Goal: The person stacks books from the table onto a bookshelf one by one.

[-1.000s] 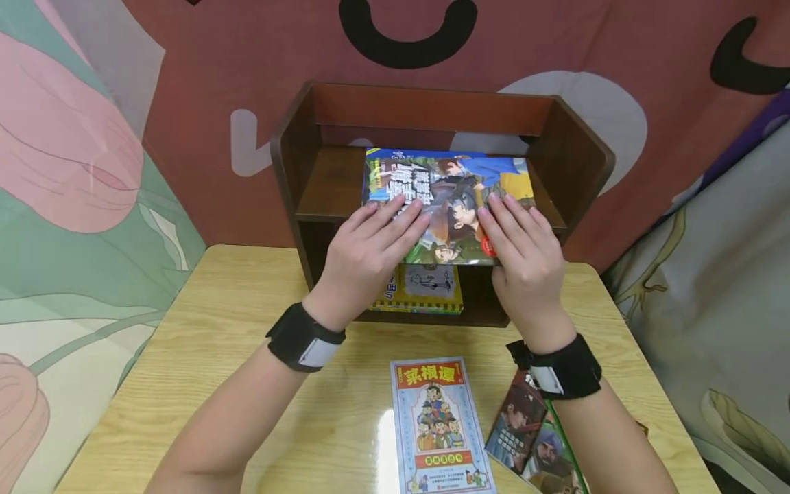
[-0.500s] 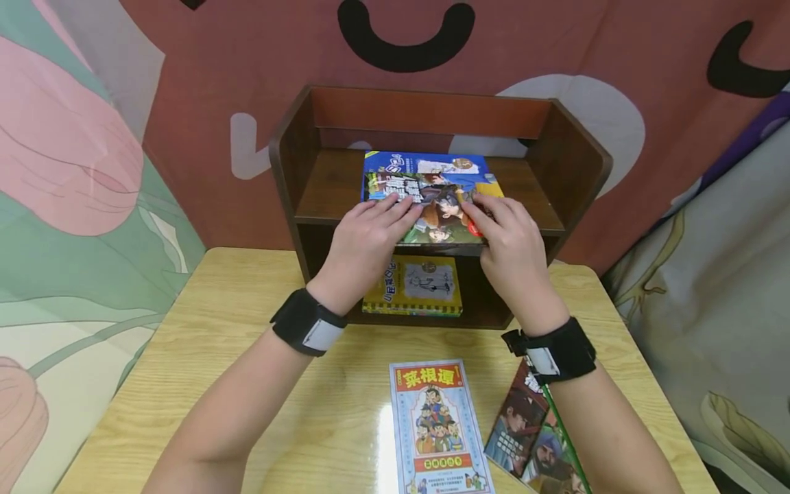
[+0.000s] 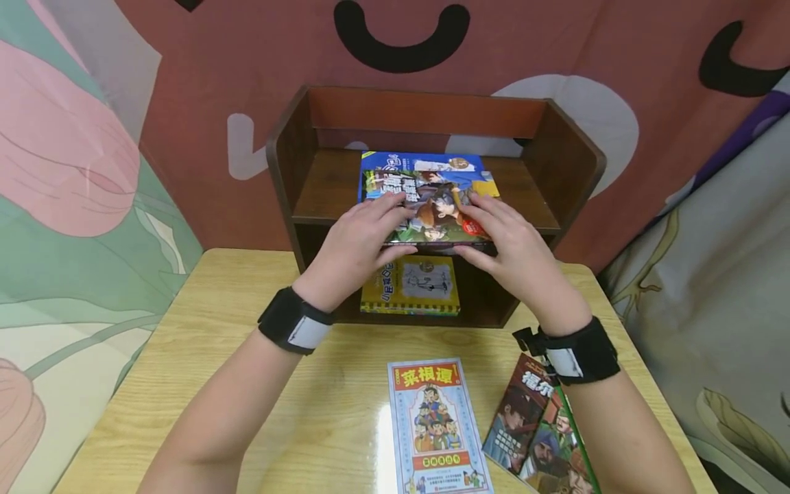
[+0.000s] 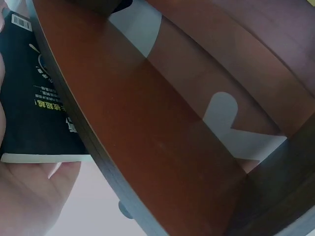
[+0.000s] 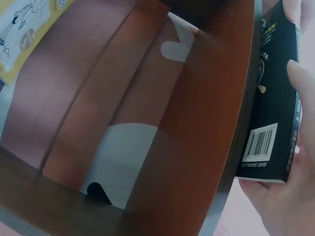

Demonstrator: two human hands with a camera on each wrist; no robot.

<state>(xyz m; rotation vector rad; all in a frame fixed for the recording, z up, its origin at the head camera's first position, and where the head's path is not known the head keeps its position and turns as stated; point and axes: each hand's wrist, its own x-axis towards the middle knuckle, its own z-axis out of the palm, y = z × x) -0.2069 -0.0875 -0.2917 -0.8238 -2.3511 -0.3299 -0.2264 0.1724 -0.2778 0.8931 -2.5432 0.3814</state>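
A comic-style book (image 3: 432, 213) with a green and blue cover lies on the shelf's upper board, over a blue book (image 3: 426, 162) that shows behind it. My left hand (image 3: 354, 250) holds its left part, fingers on the cover and thumb at the front edge. My right hand (image 3: 521, 257) grips the right part likewise. In the right wrist view the book's dark barcoded back (image 5: 268, 128) juts past the board edge, thumb against the spine. The left wrist view shows the dark back (image 4: 44, 98) with the left hand (image 4: 34, 196) around it.
Yellow books (image 3: 410, 285) lie in the lower compartment of the brown shelf (image 3: 290, 171). A light-blue book (image 3: 438, 425) lies on the wooden table (image 3: 247, 384). Two more books (image 3: 512, 418) lie by my right forearm. A patterned cloth (image 3: 185, 171) hangs behind.
The comic-style book's right edge has shifted left and its back edge forward, uncovering more of the blue book. Both thumbs have come round to its front edge.
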